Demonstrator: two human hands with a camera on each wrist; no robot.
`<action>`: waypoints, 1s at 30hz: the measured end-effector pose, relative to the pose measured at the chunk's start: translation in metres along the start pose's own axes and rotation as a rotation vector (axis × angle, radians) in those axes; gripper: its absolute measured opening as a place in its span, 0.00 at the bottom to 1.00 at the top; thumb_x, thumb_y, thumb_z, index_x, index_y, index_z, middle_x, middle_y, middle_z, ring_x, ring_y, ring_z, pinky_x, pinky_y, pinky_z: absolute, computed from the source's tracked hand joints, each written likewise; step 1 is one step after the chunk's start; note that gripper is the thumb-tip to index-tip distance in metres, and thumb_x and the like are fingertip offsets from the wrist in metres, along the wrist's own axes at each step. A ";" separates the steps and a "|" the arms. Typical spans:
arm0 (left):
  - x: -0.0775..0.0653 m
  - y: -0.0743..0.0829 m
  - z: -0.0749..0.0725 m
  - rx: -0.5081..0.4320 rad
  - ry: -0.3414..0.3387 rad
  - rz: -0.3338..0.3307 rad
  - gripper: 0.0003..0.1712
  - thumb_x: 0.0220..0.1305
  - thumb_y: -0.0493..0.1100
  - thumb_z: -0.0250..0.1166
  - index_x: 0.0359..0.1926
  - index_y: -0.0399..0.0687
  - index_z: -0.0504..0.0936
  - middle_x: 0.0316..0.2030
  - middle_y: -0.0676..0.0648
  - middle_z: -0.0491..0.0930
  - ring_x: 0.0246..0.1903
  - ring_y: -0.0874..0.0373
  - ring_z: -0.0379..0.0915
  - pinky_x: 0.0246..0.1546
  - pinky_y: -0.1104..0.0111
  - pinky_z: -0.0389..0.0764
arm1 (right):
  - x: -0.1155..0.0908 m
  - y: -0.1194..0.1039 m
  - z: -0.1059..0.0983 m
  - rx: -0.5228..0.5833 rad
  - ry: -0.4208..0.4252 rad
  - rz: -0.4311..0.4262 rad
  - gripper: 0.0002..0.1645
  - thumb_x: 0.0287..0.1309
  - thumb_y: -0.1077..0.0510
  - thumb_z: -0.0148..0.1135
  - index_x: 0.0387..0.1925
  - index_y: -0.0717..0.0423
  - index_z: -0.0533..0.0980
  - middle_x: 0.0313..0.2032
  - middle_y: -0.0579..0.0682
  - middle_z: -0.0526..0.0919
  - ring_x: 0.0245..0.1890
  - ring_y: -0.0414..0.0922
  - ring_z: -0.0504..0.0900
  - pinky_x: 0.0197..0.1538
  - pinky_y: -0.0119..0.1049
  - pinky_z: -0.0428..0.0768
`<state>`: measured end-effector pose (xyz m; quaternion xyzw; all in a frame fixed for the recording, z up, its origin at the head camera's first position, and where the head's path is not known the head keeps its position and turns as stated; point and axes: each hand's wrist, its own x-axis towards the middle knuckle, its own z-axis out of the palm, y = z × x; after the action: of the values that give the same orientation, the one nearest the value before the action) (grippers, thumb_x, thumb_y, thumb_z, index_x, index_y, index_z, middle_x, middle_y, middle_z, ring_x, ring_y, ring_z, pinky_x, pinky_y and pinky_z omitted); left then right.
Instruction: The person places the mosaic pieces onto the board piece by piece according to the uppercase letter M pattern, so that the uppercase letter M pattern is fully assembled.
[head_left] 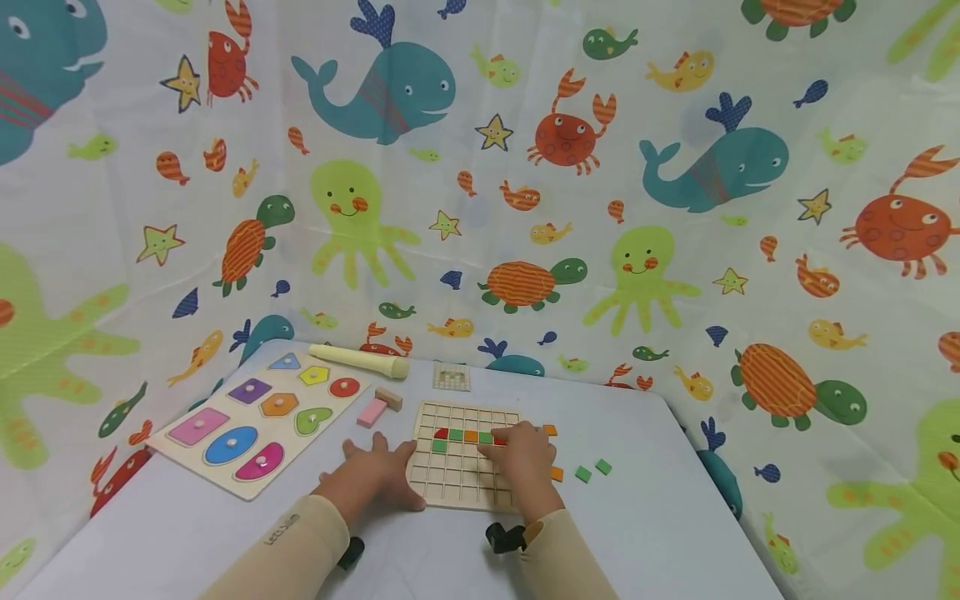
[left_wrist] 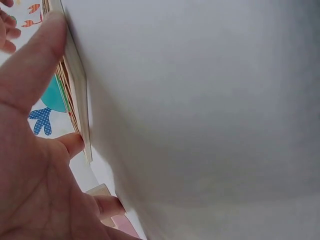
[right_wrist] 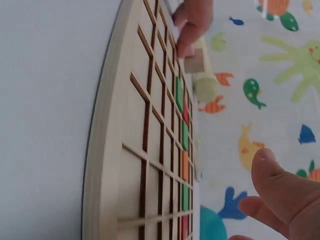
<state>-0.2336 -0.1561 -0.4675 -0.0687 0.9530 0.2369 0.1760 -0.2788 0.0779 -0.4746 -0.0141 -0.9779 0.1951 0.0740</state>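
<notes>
A wooden grid board (head_left: 453, 492) lies flat on the table. Along one row sit red, green, orange (head_left: 471, 437), green and red tiles, with one more green tile (head_left: 439, 447) just below. My left hand (head_left: 375, 471) is at the board's left side, fingers spread; in the left wrist view its thumb (left_wrist: 37, 55) and a fingertip touch the board's edge. Over the right part of the grid is my right hand (head_left: 525, 462), covering some cells. The right wrist view shows the right thumb (right_wrist: 280, 185) and a finger apart, nothing visible between them.
Right of the board lie loose orange tiles (head_left: 557, 474) and green tiles (head_left: 583, 474). At left is a shape puzzle board (head_left: 251, 479) with knobbed pieces. Behind stand pink (head_left: 371, 412) and brown blocks (head_left: 389, 397), a cream stick-like object (head_left: 356, 359) and a small grid piece (head_left: 452, 377).
</notes>
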 end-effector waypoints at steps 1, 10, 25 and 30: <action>0.000 0.000 0.000 -0.001 0.000 0.000 0.63 0.43 0.67 0.85 0.80 0.68 0.66 0.83 0.29 0.47 0.77 0.12 0.32 0.60 0.10 0.44 | -0.001 0.004 -0.003 -0.004 0.006 0.002 0.27 0.55 0.35 0.79 0.55 0.37 0.89 0.54 0.52 0.85 0.57 0.57 0.76 0.54 0.57 0.76; -0.007 0.004 -0.003 0.005 -0.001 -0.001 0.63 0.44 0.67 0.84 0.81 0.68 0.65 0.82 0.29 0.47 0.77 0.12 0.32 0.61 0.10 0.44 | -0.004 0.041 -0.019 0.061 0.051 0.101 0.29 0.58 0.35 0.76 0.56 0.43 0.89 0.63 0.61 0.83 0.62 0.66 0.76 0.56 0.65 0.75; -0.008 0.005 -0.004 0.007 -0.002 0.004 0.63 0.45 0.66 0.84 0.81 0.66 0.66 0.82 0.28 0.48 0.76 0.12 0.32 0.61 0.10 0.44 | -0.001 0.095 -0.029 -0.007 -0.007 0.352 0.32 0.58 0.37 0.78 0.55 0.53 0.88 0.57 0.63 0.86 0.58 0.64 0.75 0.59 0.62 0.73; -0.004 0.003 -0.003 0.010 -0.006 0.007 0.63 0.44 0.67 0.84 0.81 0.67 0.66 0.82 0.28 0.47 0.76 0.11 0.32 0.60 0.10 0.44 | -0.003 0.100 -0.027 -0.014 -0.001 0.365 0.31 0.54 0.38 0.81 0.49 0.56 0.89 0.50 0.62 0.87 0.55 0.63 0.75 0.57 0.61 0.73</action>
<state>-0.2315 -0.1543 -0.4623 -0.0639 0.9538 0.2331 0.1786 -0.2721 0.1801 -0.4887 -0.1916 -0.9605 0.1986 0.0368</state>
